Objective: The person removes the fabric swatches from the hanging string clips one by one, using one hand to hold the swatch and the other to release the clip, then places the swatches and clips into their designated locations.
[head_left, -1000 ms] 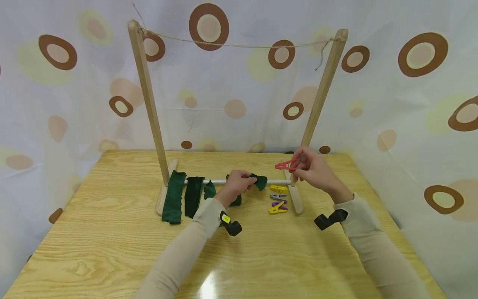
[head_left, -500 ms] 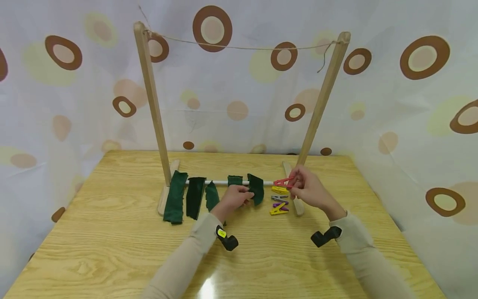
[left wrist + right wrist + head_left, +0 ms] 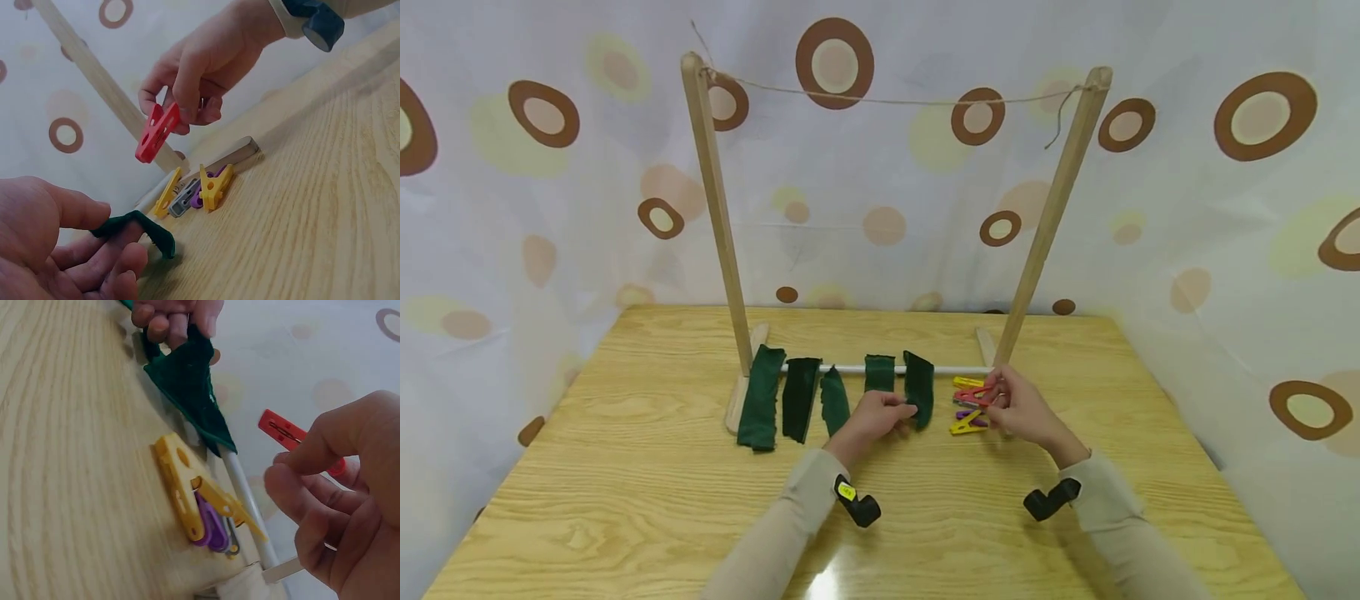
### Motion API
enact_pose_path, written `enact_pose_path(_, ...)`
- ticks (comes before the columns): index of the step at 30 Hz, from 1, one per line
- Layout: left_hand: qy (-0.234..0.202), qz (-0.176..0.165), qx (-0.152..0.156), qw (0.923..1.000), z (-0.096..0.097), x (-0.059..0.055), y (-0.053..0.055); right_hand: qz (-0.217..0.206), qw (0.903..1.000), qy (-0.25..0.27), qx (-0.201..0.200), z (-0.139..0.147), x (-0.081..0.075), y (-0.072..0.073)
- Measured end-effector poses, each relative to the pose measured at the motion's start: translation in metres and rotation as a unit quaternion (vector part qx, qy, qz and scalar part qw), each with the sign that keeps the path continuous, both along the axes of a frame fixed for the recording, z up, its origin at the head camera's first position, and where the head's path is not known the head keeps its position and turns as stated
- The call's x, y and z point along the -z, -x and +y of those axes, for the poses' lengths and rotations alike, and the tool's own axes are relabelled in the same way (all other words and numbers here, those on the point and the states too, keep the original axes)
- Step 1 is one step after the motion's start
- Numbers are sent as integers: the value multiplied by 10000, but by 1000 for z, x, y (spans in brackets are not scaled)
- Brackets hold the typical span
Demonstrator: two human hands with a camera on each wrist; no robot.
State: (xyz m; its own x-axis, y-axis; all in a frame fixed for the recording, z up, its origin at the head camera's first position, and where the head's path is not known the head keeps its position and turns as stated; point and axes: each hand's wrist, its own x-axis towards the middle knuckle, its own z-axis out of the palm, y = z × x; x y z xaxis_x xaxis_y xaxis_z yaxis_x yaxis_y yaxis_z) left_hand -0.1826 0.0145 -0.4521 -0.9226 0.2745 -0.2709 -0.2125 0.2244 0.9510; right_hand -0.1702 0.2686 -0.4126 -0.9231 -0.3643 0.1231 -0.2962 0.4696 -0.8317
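Observation:
My left hand (image 3: 874, 417) pinches the near end of a dark green cloth strip (image 3: 919, 385), whose far end lies over the white bar (image 3: 958, 369). In the left wrist view that strip (image 3: 156, 235) bends over the fingers below the thumb. A red clothespin (image 3: 156, 134) is pinched between thumb and fingers of my right hand (image 3: 1026, 412), held above a small row of clothespins. That row has yellow clothespins (image 3: 181, 481), a purple one (image 3: 211, 525) and a grey one (image 3: 184, 199). Several other green strips (image 3: 801, 398) lie to the left, one partly hidden behind my left hand.
A wooden frame has a left post (image 3: 718, 217) and a right post (image 3: 1054, 217) on flat feet. A thin string (image 3: 887, 102) is tied between their tops. A patterned sheet (image 3: 880, 267) stands behind the wooden table (image 3: 587, 467).
My left hand has drawn the strip's near end toward me and down, so the strip lies straighter. My right hand has lowered the red clothespin toward the other clothespins.

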Motion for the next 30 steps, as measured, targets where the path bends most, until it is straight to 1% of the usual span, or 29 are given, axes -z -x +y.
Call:
enact_pose_path(1, -33, 3, -2, 10000, 0, 0, -1, 72, 10000, -33, 16, 0, 2, 0)
enact_pose_path(4, -104, 29, -11, 9999, 0, -1, -3, 199, 9996, -115, 135, -4, -2, -5)
enact_pose_path(8, -219, 7, 98, 9997, -2, 2, -7, 244, 9992, -204, 242, -2, 5, -4)
enact_pose_path(11, -251, -44, 194, 9995, -3, 3, -11, 157, 9992, -200, 310, 6, 21, 2)
enact_pose_path(12, -218, -41, 214, 9995, -4, 4, -13, 139, 9992, -222, 308, 8, 24, 2)
enact_pose_path(16, -115, -26, 210, 9997, -8, 2, -18, 100, 9991, -314, 269, 9, 31, 2)
enact_pose_path(20, -83, -4, 247, 9997, -12, 1, -20, 80, 9977, -476, 478, 8, 32, -1)
enact_pose_path(22, -80, 11, 266, 9996, -13, 3, -21, 14, 9970, -487, 606, 9, 32, -2)
enact_pose_path(26, -82, 7, 288, 9996, -18, 5, -23, -69, 9973, -422, 594, 9, 32, -3)
enact_pose_path(30, -27, 26, 290, 9996, -25, 5, -26, -66, 9975, -474, 523, 9, 34, -5)
